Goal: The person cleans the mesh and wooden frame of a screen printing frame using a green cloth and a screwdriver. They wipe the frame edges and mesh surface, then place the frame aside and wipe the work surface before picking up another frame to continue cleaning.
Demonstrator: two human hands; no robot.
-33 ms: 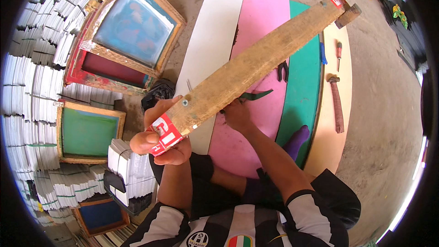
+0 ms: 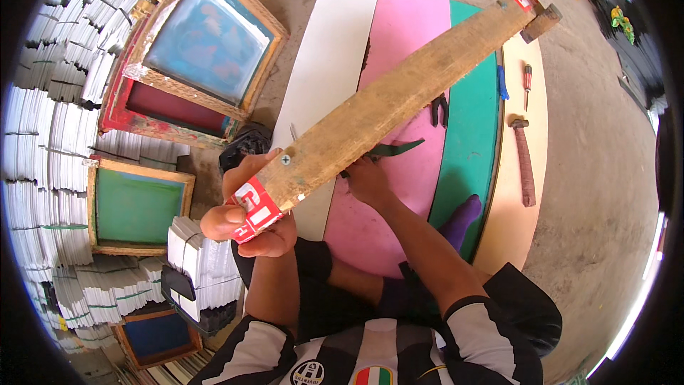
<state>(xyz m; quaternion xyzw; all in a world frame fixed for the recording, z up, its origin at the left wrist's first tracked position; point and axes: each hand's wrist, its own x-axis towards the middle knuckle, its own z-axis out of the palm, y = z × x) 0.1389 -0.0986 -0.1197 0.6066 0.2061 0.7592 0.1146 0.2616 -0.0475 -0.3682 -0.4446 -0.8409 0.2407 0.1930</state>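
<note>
My left hand (image 2: pixel 260 217) is closed round the near end of a long wooden plank (image 2: pixel 385 110), which slants up to the far right. Red-and-white tape covers that end, a screw head (image 2: pixel 286 160) shows close to it, and a short wood block (image 2: pixel 541 23) is fixed at the far end. Beneath the plank my right hand (image 2: pixel 368 180) is closed, its fingertips partly hidden; something dark shows at them, too covered to name. Beside that hand a dark green strip (image 2: pixel 400 148) sticks out. A thin metal piece (image 2: pixel 293 132) shows past the plank's left edge.
White (image 2: pixel 324 50), pink (image 2: pixel 410 21), green (image 2: pixel 467 93) and tan boards (image 2: pixel 524 171) lie under my hands. Pliers (image 2: pixel 440 110), a screwdriver (image 2: pixel 527 85) and a hammer (image 2: pixel 524 164) rest on them. Framed screens (image 2: pixel 206 36) and paper stacks (image 2: pixel 32 121) stand at left.
</note>
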